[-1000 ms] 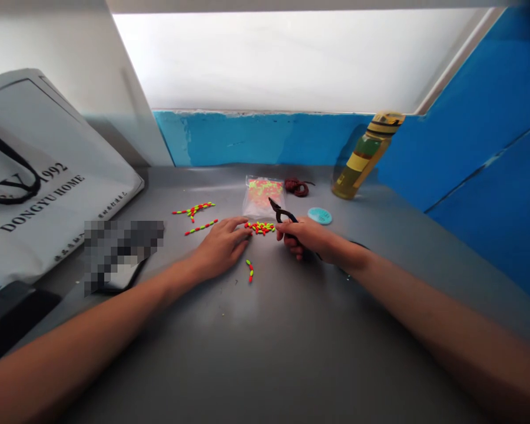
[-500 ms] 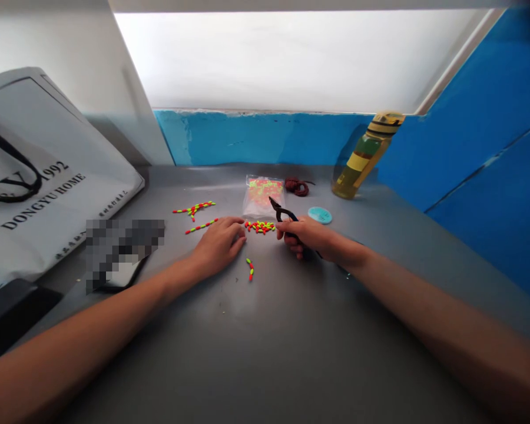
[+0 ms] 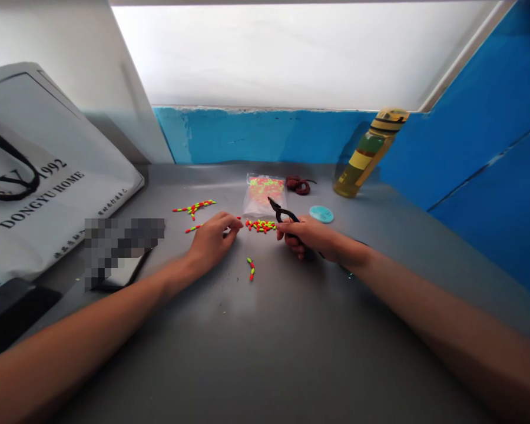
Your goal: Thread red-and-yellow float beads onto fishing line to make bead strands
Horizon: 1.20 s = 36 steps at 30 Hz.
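My right hand (image 3: 304, 234) is wrapped round dark-handled pliers (image 3: 279, 209), their jaws pointing up and left. Just left of a small pile of red and yellow-green beads (image 3: 260, 226), my left hand (image 3: 214, 238) has its fingers bent together; a red bead shows by the fingertips, and what they hold is too small to make out. A short strand of beads (image 3: 251, 269) lies nearer to me. Another strand (image 3: 193, 228) is partly hidden by my left hand. Behind it lies a cluster of bead strands (image 3: 195, 208).
A clear bag of beads (image 3: 265, 196), a dark red cord coil (image 3: 298, 185) and a round light-blue disc (image 3: 321, 214) lie behind the hands. A yellow bottle (image 3: 365, 158) stands back right. At left are a white bag (image 3: 48, 171) and a phone (image 3: 123, 271).
My left hand has shifted slightly left, covering more of the nearby strand and drawing away from the pile. The pliers are still in my right hand.
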Tool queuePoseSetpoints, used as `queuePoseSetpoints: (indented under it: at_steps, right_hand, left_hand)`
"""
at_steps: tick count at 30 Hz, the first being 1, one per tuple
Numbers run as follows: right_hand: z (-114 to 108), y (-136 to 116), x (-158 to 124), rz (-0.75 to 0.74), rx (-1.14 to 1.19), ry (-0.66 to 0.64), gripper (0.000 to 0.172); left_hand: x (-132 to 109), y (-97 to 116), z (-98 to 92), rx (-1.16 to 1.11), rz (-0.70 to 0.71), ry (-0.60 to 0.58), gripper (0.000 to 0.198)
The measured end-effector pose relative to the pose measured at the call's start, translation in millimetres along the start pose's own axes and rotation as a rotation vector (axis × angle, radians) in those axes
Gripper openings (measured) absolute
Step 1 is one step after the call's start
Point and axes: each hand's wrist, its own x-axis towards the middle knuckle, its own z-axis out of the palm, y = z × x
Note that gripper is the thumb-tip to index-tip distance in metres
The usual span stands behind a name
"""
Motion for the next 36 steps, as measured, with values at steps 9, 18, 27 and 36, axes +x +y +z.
queuePoseSetpoints:
  at_steps: [9,18,27,36]
  right_hand:
    - [3.8,-0.4,-3.4,-0.088,-0.142,-0.042,0.022]
    - [13.4,-6.0,-11.7,-0.272,-0.589,-0.02,0.028]
    - [14.6,-7.1,-13.3,-0.325,-0.665,-0.036,0.028]
    - [13.9,-4.8,-12.7,-0.336,-0.674,-0.036,0.029]
  left_hand:
    - [1.3,7.8,-2.9,-0.209,-0.071,0.057,0.016]
    - [9.2,28.5,-14.3,-1.01,-0.554,0.076,0.02]
    - [7.3,43.0,-19.0,-1.286,-0.796,-0.004,0.023]
    - [10.0,39.9,-20.4,-1.329,-0.82,-0.029,0.01]
